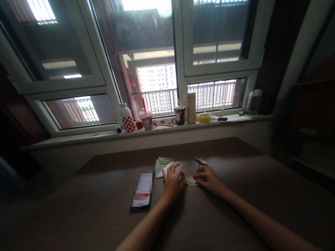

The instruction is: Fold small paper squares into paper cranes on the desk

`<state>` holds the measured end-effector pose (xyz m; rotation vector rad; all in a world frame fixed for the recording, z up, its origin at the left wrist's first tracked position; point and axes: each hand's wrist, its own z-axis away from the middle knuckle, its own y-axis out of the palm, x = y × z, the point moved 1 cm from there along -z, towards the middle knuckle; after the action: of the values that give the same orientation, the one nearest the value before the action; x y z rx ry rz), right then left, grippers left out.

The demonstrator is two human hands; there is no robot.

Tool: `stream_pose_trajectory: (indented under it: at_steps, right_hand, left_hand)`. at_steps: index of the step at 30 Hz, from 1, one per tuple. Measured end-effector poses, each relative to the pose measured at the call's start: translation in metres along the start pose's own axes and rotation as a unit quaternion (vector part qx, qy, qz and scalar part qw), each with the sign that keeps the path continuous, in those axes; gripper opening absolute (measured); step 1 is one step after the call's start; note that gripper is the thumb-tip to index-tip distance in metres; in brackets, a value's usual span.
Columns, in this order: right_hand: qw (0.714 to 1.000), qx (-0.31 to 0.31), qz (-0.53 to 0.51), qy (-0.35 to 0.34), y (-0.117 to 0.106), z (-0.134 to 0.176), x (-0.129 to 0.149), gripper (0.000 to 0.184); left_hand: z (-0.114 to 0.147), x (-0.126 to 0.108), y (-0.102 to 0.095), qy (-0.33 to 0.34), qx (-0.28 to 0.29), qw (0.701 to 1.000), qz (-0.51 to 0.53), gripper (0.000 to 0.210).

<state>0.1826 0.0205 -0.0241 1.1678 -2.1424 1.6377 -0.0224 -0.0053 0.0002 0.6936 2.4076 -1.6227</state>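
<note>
A small colourful printed piece of paper (191, 180) lies low over the table between my two hands. My left hand (173, 182) has its thumb and forefinger closed at the paper's left end, while its other fingers reach out over a white sheet. On the right end, the fingertips of my right hand (208, 179) are pinched together. Just beyond the right hand is a small dark and yellow paper piece with a thin stick-like part (200, 160). Green and white printed packets (159, 168) lie beyond my left hand, partly covered by the white sheet.
A phone (142, 190) with a lit screen lies left of my left forearm on the brown table (104, 195). Along the windowsill stand a checked bottle (128, 118), lidded drink cups (179, 115), a tan flask (191, 108), yellow tape (203, 118) and scissors (222, 119).
</note>
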Motion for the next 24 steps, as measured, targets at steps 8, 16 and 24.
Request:
stream_pose_trajectory:
  at_steps: [8, 16, 24]
  right_hand:
    - [0.996, -0.08, -0.016, -0.041, -0.001, -0.001, -0.001, 0.01]
    - [0.994, -0.066, 0.048, -0.068, -0.005, 0.002, 0.009, 0.009]
    - [0.995, -0.03, 0.059, -0.076, -0.002, 0.004, 0.01, 0.008]
  left_hand:
    - [-0.002, 0.0, -0.001, -0.015, -0.033, 0.999, 0.03, 0.015]
    - [-0.002, 0.0, 0.0, -0.029, -0.026, 0.999, 0.028, 0.022]
    - [-0.001, 0.0, 0.002, -0.027, 0.02, 0.999, -0.001, 0.016]
